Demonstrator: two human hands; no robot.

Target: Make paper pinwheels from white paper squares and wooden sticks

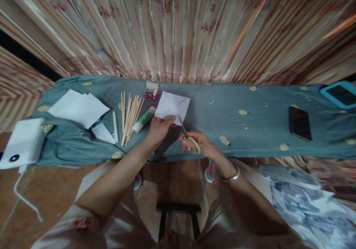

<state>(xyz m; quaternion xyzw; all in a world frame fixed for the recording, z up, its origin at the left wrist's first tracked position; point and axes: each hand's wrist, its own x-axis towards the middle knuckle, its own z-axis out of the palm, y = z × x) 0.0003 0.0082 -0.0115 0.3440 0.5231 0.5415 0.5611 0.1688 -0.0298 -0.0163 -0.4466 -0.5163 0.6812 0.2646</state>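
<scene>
My left hand [161,128] pinches the near edge of a square sheet of white paper [171,103], holding it over the cloth-covered table. A pair of scissors [192,142] with pale green handles is gripped in my right hand [201,143], its blades lying against the paper's near right part. Just left of the paper is a green and white glue tube [144,119]. Behind that tube stands a small red box [151,90] with its lid up and small metal pieces inside. A bundle of thin wooden sticks [131,120] lies further left.
White paper sheets [79,108], a smaller paper piece [103,133] and a white pen-like stick [115,126] lie to the left. A white device [23,143] with a cable sits at the left end. A phone [300,123] and a blue-framed device [340,94] lie on the right.
</scene>
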